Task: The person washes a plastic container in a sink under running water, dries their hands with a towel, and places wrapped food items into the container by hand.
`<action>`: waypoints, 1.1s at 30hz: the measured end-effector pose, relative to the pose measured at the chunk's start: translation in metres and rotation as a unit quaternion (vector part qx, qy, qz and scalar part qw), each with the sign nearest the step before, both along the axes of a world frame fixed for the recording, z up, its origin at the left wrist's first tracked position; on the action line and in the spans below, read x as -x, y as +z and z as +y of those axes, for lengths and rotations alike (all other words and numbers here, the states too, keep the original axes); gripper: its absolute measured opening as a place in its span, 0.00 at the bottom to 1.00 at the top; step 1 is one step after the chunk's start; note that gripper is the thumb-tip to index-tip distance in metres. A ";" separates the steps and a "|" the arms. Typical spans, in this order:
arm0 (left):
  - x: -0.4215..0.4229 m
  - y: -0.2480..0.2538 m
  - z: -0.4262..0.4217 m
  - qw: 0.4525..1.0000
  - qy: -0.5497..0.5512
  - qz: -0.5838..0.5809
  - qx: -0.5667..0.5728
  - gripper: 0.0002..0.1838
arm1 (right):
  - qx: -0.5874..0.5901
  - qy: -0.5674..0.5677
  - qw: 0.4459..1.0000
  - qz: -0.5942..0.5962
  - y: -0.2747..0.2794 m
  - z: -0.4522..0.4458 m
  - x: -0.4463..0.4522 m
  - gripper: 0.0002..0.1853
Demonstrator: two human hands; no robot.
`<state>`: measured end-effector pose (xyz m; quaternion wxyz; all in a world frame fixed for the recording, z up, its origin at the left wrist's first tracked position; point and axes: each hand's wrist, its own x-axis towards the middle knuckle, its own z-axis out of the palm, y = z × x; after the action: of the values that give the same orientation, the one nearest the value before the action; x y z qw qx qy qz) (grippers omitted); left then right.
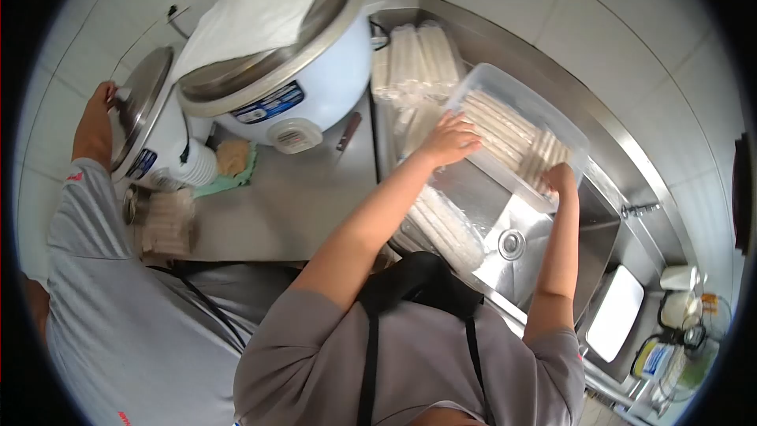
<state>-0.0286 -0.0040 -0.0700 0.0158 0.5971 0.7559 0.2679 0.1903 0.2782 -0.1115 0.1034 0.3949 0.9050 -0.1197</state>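
Note:
A clear plastic tub (579, 142) rests across the sink, holding pale beige sticks (501, 130) laid side by side, with a shorter row (544, 154) at its right end. My left hand (453, 142) lies over the tub's left edge, fingers stretched out and touching the nearest sticks. My right hand (561, 181) reaches over the near right side, its fingers curled down at the ends of the shorter row. What those fingers grip, if anything, is hidden. Below my left forearm, a clear bag of similar sticks (445, 229) lies along the sink's left edge.
More bagged sticks (422, 59) are piled behind. On the left counter stand a large white cooker (331, 55) with a cloth (256, 16), a knife (348, 132) and stacked cups (197, 166). A co-worker's hand (104, 99) holds another cooker's lid (146, 91). A drain (512, 244) shows below the tub.

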 end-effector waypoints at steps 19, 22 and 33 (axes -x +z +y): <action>-0.179 0.032 -0.182 0.974 0.112 -0.105 -0.165 0.08 | -0.154 -0.223 0.855 0.443 0.174 -0.136 -0.298 0.16; -0.215 0.027 -0.212 0.970 0.137 -0.110 -0.169 0.08 | -0.203 -0.251 0.833 0.449 0.191 -0.164 -0.340 0.16; -0.340 -0.023 -0.289 0.957 0.187 -0.216 -0.054 0.08 | -0.196 -0.099 0.809 0.545 0.241 -0.219 -0.418 0.10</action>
<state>0.3114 -0.2925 -0.0932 0.0959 0.3732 0.8170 0.4289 0.6080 0.0594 0.1296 -0.4987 0.3642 0.7731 -0.1449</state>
